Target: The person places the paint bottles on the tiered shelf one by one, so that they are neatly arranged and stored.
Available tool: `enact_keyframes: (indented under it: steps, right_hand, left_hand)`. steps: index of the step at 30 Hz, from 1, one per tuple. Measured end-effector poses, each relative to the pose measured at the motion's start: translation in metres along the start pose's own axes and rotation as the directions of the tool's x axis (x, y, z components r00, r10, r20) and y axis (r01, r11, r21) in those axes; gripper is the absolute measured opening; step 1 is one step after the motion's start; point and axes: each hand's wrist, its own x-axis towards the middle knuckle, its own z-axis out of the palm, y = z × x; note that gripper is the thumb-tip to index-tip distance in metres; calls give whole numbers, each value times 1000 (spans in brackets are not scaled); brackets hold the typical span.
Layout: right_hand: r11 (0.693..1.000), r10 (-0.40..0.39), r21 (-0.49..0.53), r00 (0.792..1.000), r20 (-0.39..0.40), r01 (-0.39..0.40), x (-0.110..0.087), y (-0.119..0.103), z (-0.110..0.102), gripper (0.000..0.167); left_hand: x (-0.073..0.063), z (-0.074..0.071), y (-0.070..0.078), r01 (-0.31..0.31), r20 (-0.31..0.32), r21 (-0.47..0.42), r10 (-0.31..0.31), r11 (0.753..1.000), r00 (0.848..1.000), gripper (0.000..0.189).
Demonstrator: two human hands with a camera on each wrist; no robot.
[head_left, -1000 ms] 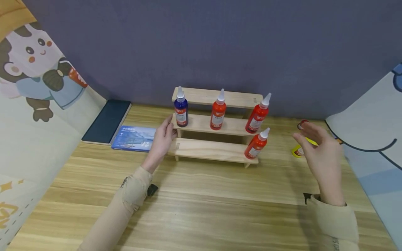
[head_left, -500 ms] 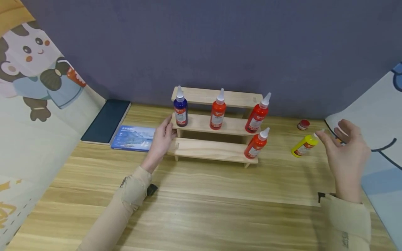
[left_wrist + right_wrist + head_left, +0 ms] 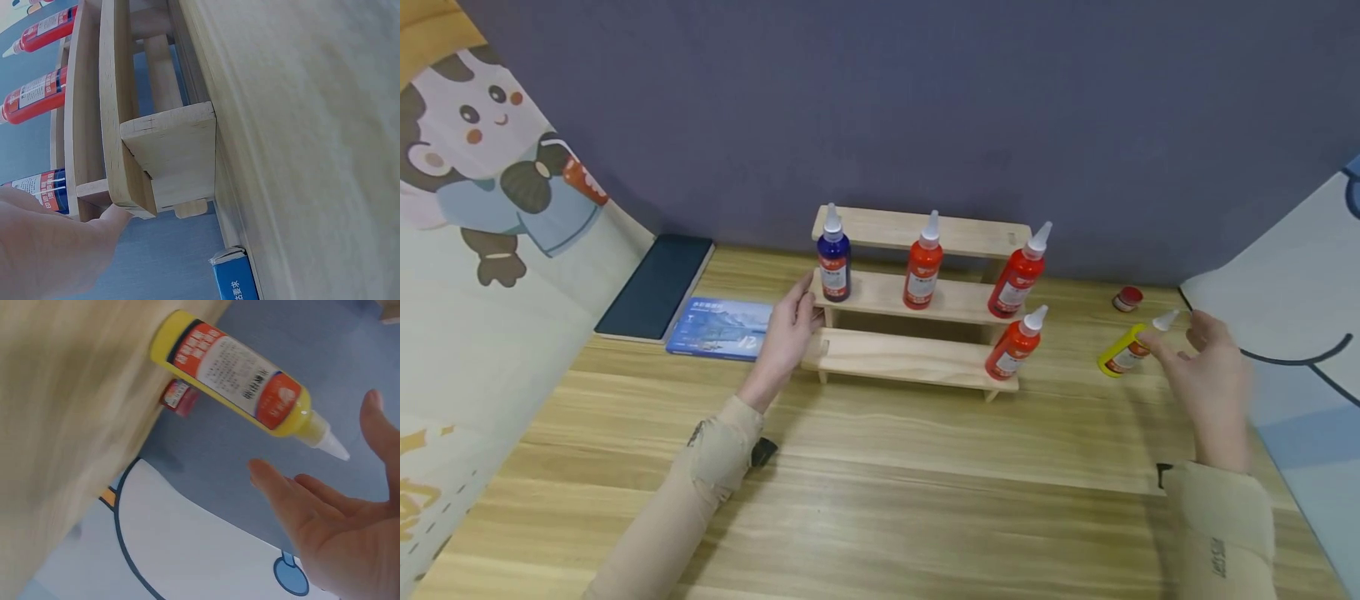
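Note:
My left hand holds the left end of a three-step wooden rack, its thumb at a shelf end in the left wrist view. On the middle step stand a dark blue squeeze bottle, a red bottle and another red bottle. A third red bottle occupies the right end of the lowest step. Right of the rack, a yellow squeeze bottle with a white pointed nozzle is upright on the table. My right hand is beside its nozzle, thumb and fingers spread apart and nothing between them.
A small red-lidded jar is behind the yellow bottle. Left of the rack lie a flat blue box and a dark notebook. A grey-blue panel rises behind the table, with printed cloth on both sides.
My right hand swung right from above the yellow bottle, uncovering it and the jar, then came back left and a little lower beside it. My left hand has stayed on the rack.

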Motion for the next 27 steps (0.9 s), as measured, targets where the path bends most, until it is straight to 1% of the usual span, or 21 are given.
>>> enact_keyframes:
  steps: [3, 5, 8, 10, 14, 16, 18, 20, 22, 24, 27]
  right_hand:
    - [999, -35, -14, 998, 52, 35, 4, 6, 4, 84]
    - [999, -45, -20, 996, 79, 46, 5, 8, 6, 85]
    - [998, -56, -26, 993, 103, 59, 7, 10, 8, 84]
    - [998, -65, -9, 992, 110, 66, 7, 10, 10, 79]
    - [993, -111, 42, 988, 105, 107, 8, 12, 13, 60]
    - [988, -150, 50, 985, 90, 146, 9, 14, 15, 49]
    - [983, -184, 43, 980, 75, 181, 10, 16, 17, 43]
    - [977, -212, 28, 976, 56, 210, 10, 18, 19, 40]
    - [975, -223, 22, 974, 47, 222, 11, 19, 20, 38]
    - [973, -228, 34, 973, 38, 227, 11, 20, 21, 36]
    - [976, -214, 49, 976, 39, 212, 11, 20, 22, 36]
  left_hand:
    - [0, -1, 0, 2, -2, 4, -2, 1000, 1000, 52]
    - [0, -1, 0, 2, -2, 4, -2, 1000, 1000, 52]
    - [0, -1, 0, 2, -2, 2, -2, 1000, 1000, 52]
    - [-1, -1, 0, -1, -1, 3, 1, 1000, 1000, 52]
    - [0, 0, 1, -9, 3, -2, 9, 1000, 1000, 52]
    - [0, 0, 1, -11, 3, -5, 11, 1000, 1000, 52]
    - [0, -1, 2, -11, 3, -7, 11, 1000, 1000, 52]
    - [0, -1, 1, -9, 2, -6, 9, 1000, 1000, 52]
    - [0, -1, 1, -6, 0, -3, 6, 1000, 1000, 52]
    - [0, -1, 0, -5, -2, 2, 5, 1000, 1000, 52]
    - [1, -1, 0, -1, -6, 6, 1, 1000, 1000, 52]
